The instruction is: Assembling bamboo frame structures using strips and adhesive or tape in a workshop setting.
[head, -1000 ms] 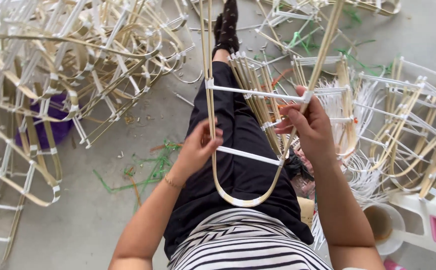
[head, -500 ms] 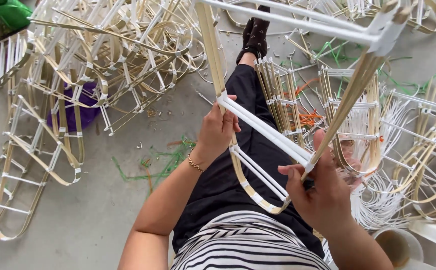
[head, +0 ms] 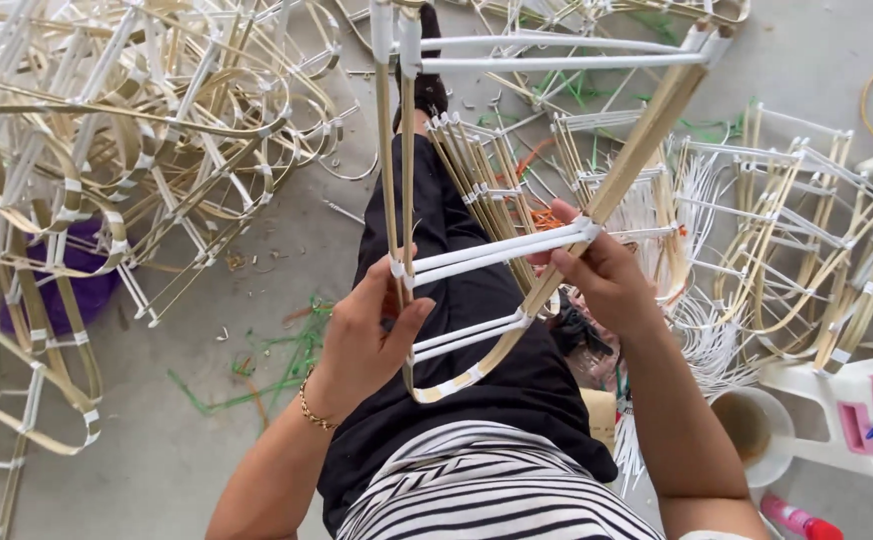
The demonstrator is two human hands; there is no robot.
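Leftmost, a heap of finished bamboo frames (head: 107,150) sprawls across the concrete floor (head: 257,300), out of the way. Nearer the middle, the left hand (head: 362,340) is closed around the left rail of a bamboo frame (head: 517,200) held upright over the lap, likely to steady it. White strips (head: 502,250) cross between the rails like rungs. Further right, the right hand (head: 607,280) pinches the right rail where a strip wraps it, fingers curled tight. More frames (head: 807,230) and a cup (head: 752,430) lie at the far right.
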